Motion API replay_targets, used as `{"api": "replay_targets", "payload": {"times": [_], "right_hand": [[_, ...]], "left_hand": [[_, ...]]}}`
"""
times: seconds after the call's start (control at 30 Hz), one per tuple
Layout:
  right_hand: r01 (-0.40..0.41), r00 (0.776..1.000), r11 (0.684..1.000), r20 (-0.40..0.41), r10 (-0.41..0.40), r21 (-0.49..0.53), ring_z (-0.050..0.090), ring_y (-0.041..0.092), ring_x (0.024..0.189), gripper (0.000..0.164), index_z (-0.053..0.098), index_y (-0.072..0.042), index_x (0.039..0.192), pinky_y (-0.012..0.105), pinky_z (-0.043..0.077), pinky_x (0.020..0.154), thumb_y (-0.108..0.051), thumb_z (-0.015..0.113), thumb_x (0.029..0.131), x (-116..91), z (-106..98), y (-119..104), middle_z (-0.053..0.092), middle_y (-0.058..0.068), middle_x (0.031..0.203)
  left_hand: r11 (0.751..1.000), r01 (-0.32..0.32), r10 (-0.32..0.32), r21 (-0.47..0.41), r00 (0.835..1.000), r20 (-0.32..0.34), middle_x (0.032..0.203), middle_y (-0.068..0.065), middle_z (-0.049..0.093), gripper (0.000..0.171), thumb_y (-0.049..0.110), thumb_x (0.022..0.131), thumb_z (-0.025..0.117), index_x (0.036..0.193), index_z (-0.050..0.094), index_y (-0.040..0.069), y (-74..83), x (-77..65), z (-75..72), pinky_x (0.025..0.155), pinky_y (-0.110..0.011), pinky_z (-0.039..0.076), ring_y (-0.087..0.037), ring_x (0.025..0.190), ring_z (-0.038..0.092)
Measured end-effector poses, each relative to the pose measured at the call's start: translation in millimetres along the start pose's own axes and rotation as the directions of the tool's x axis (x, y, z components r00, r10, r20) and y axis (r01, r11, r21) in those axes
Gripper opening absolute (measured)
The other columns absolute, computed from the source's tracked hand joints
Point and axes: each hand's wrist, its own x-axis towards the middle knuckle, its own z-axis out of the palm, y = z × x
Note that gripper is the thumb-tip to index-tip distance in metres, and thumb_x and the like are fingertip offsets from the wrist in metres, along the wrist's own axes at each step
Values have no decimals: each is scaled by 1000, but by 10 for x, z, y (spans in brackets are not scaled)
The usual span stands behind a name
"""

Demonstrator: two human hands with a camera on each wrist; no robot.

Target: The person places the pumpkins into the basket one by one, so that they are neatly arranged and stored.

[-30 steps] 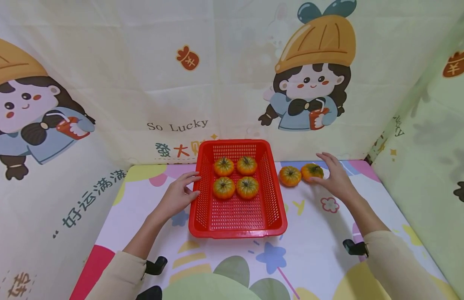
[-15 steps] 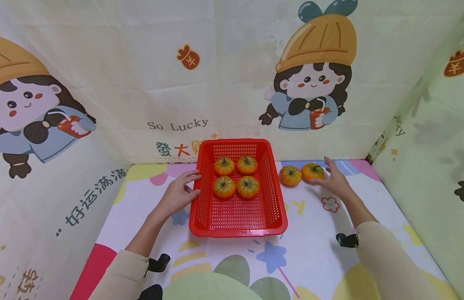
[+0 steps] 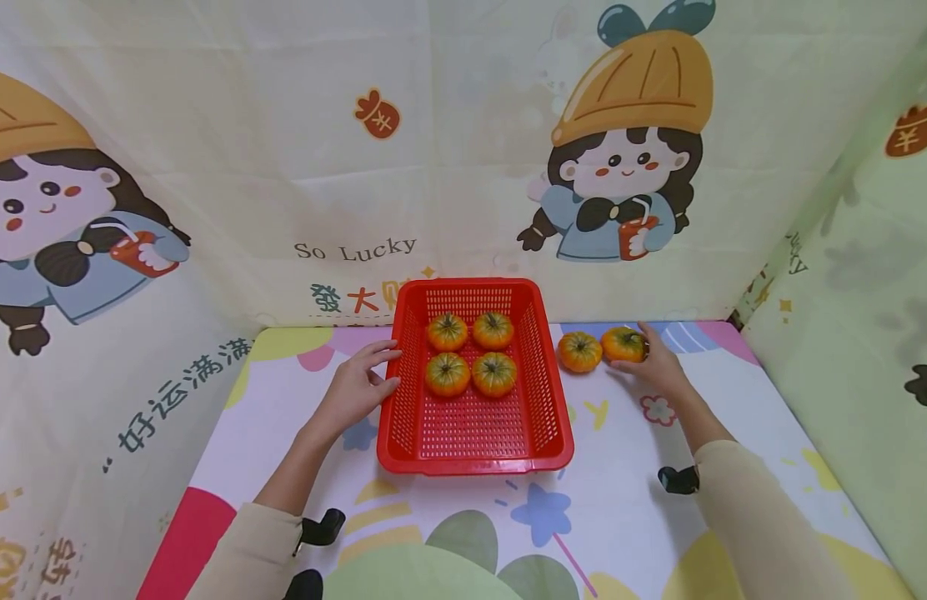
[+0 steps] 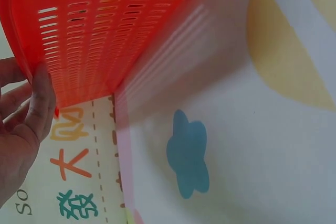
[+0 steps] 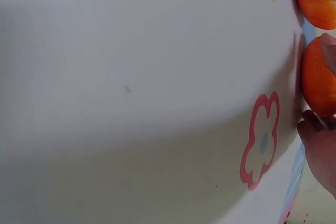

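Observation:
A red plastic basket (image 3: 474, 429) holds several small orange-green pumpkins (image 3: 448, 375) in two rows toward its far end. My left hand (image 3: 356, 387) holds the basket's left rim, thumb against the outer wall (image 4: 79, 40) in the left wrist view. Outside the basket, to its right, a pumpkin (image 3: 579, 352) rests on the table beside another pumpkin (image 3: 623, 344). My right hand (image 3: 658, 364) grips that farther-right pumpkin from its right side, thumb at the near side and fingers round the other. The right wrist view shows the gripped pumpkin (image 5: 317, 85) only partly.
The table (image 3: 621, 467) has a cloth printed with colourful shapes. A patterned back curtain (image 3: 463, 167) rises right behind the basket and pumpkins. Another curtain (image 3: 861, 333) stands on the right. Small black devices (image 3: 678, 480) sit at both cuffs.
My right hand has moved left and closed in round the right-hand pumpkin, its spread fingers coming together on it. The left hand and the basket have stayed in place.

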Motion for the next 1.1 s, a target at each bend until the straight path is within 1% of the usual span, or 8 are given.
{"api": "replay_targets", "payload": {"times": [0.27,0.43,0.73,0.87,0.97,1.03,1.1], "right_hand": [[14,1000,1000,-25,-15,-27,20,55,149,110,4,-7,166,71,21,119,-42,77,92,38,44,11,16,33,166],[27,999,999,-34,-28,-37,22,54,149,103,10,-6,165,70,21,120,-38,76,93,51,46,13,20,33,165],[20,999,999,-33,-22,-41,23,55,148,104,11,-7,165,71,23,119,-42,76,92,38,28,43,21,33,165],[4,1000,1000,-27,-5,-26,23,54,148,109,9,-10,166,72,25,118,-49,76,90,17,10,47,20,32,165],[-1,1000,1000,-26,1,-11,24,54,148,109,8,-12,166,73,26,117,-50,76,90,-10,-16,34,20,31,165],[19,999,1000,-32,-19,-8,24,53,147,107,9,-12,166,73,27,116,-49,76,91,-41,-42,11,20,32,165],[58,997,998,-44,-58,-12,26,53,147,104,11,-11,166,72,27,117,-46,76,92,-71,-72,-16,22,32,165]], "left_hand": [[1000,-22,22,8,1000,-15,156,-9,51,50,10,93,74,140,62,3,-8,3,23,69,-23,58,-18,77,65],[1000,-17,17,1,1000,-19,156,-9,51,50,10,92,74,140,63,3,-8,-2,23,68,-22,58,-18,77,64],[1000,-4,4,11,1000,-9,156,-6,50,50,12,93,75,141,63,4,8,2,13,68,-23,59,-18,78,65],[1000,2,-2,14,1000,-11,156,-6,50,50,13,92,75,140,63,4,10,-1,8,68,-24,59,-19,78,64],[1000,1,-1,17,1000,-12,156,-6,50,50,12,93,75,141,63,4,12,-1,5,68,-24,59,-19,78,64],[1000,0,0,16,1000,-11,156,-6,50,50,12,93,75,141,63,4,14,0,6,68,-24,59,-19,78,64],[1000,-6,6,16,1000,-12,156,-7,50,50,11,93,74,140,62,4,8,2,7,68,-23,58,-18,77,64]]}}
